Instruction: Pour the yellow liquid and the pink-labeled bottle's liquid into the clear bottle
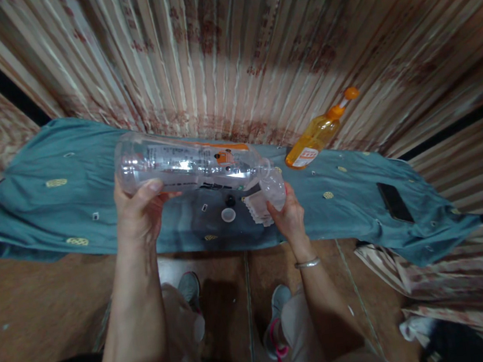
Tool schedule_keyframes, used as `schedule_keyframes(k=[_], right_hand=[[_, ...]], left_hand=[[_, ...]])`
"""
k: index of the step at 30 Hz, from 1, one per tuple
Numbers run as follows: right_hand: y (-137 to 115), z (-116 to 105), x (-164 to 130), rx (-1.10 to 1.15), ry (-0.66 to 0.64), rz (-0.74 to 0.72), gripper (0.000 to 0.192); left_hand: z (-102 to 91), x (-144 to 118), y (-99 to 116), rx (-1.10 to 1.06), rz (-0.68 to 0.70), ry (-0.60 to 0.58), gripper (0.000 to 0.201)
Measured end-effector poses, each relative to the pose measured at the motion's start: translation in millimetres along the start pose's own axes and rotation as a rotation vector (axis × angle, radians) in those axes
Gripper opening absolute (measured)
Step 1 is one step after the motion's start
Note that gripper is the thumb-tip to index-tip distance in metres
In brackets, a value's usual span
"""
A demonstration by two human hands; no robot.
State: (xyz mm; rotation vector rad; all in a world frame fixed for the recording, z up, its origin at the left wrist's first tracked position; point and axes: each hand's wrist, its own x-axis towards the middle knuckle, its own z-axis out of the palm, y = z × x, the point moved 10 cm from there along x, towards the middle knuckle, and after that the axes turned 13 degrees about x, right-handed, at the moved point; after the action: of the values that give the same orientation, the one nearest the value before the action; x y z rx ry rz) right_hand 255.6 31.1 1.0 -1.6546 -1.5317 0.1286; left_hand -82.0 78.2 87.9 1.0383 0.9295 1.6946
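My left hand is closed around the base end of a large clear plastic bottle with an orange printed label. The bottle lies nearly level in the air, its neck to the right and tipped slightly down. At its mouth, my right hand grips a small translucent plastic cup. Neck and cup meet or overlap; whether they touch I cannot tell. Just below the cup is a translucent piece with a toothed edge, partly hidden by my fingers. On the cloth beneath the bottle lies a round white cap.
A teal cloth covers the narrow table. Behind the cup, to the right, is an orange pump bottle. A black phone lies near the right end. A pleated curtain hangs along the back edge.
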Motion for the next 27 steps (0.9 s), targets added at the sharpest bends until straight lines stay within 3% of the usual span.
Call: schedule_keyframes(k=[27], right_hand=[[-2.3,0.2,-1.4,-0.015,0.002,-0.041,0.067]], left_hand=[[1.4,-1.4,1.1,0.001,-0.011,-0.003,0.085]])
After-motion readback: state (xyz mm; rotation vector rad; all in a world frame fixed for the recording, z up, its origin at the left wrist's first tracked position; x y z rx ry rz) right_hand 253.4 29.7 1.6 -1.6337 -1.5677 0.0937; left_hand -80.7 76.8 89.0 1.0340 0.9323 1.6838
